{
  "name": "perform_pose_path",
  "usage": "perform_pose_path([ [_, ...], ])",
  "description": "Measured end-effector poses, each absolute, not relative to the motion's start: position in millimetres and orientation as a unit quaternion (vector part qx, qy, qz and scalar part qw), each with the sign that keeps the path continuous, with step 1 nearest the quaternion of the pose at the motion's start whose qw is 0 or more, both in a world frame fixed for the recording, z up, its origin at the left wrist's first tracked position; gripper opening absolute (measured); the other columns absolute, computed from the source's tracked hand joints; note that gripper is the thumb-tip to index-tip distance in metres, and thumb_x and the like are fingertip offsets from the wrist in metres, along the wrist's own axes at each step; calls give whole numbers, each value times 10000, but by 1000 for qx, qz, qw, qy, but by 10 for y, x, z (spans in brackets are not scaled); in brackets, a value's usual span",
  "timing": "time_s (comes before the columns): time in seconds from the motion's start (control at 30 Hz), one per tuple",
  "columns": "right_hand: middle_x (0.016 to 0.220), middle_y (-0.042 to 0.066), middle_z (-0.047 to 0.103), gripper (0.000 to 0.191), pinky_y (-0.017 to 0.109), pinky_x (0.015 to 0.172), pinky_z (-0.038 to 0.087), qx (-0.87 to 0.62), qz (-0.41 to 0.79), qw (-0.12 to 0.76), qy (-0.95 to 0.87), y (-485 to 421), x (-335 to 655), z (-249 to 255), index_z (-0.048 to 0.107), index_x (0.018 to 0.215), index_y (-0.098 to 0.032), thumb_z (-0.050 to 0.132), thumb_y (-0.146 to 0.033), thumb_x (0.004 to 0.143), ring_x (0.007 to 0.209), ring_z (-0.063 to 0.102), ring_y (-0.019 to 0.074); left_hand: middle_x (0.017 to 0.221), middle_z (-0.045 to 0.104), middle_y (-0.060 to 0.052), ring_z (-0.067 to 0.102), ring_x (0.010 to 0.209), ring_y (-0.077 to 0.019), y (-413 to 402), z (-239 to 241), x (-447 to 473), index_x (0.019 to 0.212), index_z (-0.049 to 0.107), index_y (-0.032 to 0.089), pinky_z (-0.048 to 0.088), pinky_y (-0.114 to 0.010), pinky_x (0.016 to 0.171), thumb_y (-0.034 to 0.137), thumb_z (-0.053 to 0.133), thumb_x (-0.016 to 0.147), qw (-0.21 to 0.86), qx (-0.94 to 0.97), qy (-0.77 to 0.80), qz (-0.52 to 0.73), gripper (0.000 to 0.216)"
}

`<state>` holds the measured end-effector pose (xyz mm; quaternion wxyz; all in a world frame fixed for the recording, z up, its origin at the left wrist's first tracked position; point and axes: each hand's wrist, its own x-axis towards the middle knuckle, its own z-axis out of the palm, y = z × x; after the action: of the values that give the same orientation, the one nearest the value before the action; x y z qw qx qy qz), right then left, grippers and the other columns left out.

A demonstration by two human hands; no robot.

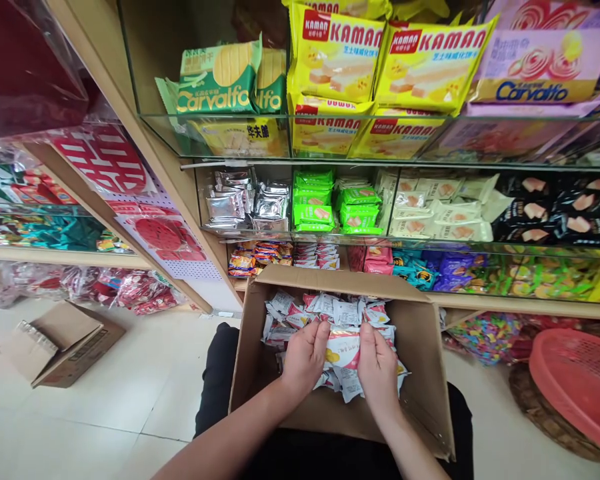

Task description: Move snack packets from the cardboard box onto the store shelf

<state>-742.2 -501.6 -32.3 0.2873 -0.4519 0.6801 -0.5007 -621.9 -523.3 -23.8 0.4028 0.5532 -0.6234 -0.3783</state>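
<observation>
Both of my hands pinch one white, pink and yellow snack packet (343,348) by its opposite ends. My left hand (304,357) is closed on its left end, and my right hand (377,363) on its right end. The packet is held level over an open cardboard box (417,333) on my lap. Inside the box, beneath my hands, lie many small wrapped packets (347,312) in white with pink and yellow print. My fingertips partly cover the packet's ends.
Glass-fronted shelves ahead hold yellow wafer packs (335,57), green wafer packets (314,200) and silver packets (225,203). An opened carton (75,347) lies on the tiled floor at left. At right, a pink plastic basket (580,380) rests on a brown woven one (535,413).
</observation>
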Motion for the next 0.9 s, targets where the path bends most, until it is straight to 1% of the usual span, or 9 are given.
perform_pose_path([
  [0.13,542,21,524,429,243,528,337,-491,-497,252,670,-4953,-7426,-334,521,621,-169,335,-501,819,530,447,141,494,299,48,283,473,-82,-5231,-209,-6143,515,297,193,237,-227,465,419,298,834,383,547,-654,-357,391],
  [0.27,587,24,537,394,243,546,378,-460,-527,338,630,-4927,-7377,-354,514,661,-169,340,-479,830,562,470,143,515,293,44,285,490,-86,-5178,-151,-6148,530,277,199,256,-214,454,474,305,817,406,550,-594,-424,399],
  [0.37,602,20,538,381,244,570,391,-444,-538,376,610,-4932,-7359,-344,503,665,-173,340,-472,835,584,480,144,529,327,42,316,494,-86,-5139,-172,-6159,553,319,197,293,-205,454,524,315,796,431,540,-529,-492,408],
  [0.47,560,8,509,390,237,534,366,-478,-505,351,627,-4939,-7399,-307,497,631,-177,348,-478,828,556,463,140,544,411,28,394,518,-101,-5144,-219,-6098,579,422,184,361,-219,505,507,329,802,409,523,-548,-509,403],
  [0.57,523,-4,493,386,237,510,333,-528,-479,296,636,-4929,-7454,-260,520,620,-177,368,-468,822,515,440,130,751,557,-30,500,702,-143,-5182,-186,-5982,808,582,180,416,-265,687,421,386,812,368,498,-646,-447,310],
  [0.63,501,-14,469,379,237,504,314,-568,-469,295,609,-4913,-7461,-234,510,587,-180,381,-448,821,491,422,120,902,569,-56,511,796,-151,-5203,-109,-5917,1076,518,199,412,-279,743,374,427,806,346,451,-686,-454,335],
  [0.73,494,-18,465,380,238,504,305,-595,-464,340,561,-4893,-7420,-227,500,565,-180,386,-437,821,489,423,115,728,523,1,468,636,-101,-5211,19,-5871,1184,430,189,391,-221,591,361,511,762,283,377,-698,-539,463],
  [0.8,511,-12,486,388,239,510,317,-575,-469,387,548,-4896,-7384,-249,510,577,-175,386,-456,815,507,431,119,590,386,66,361,519,-64,-5207,65,-5867,1183,430,191,315,-188,492,359,556,730,237,350,-677,-603,500],
  [0.9,531,-10,481,394,234,511,345,-489,-488,473,548,-4928,-7353,-299,504,582,-167,423,-496,784,524,429,117,576,316,88,312,502,-50,-5206,50,-5891,1228,367,198,279,-180,480,347,595,698,236,349,-628,-655,596],
])
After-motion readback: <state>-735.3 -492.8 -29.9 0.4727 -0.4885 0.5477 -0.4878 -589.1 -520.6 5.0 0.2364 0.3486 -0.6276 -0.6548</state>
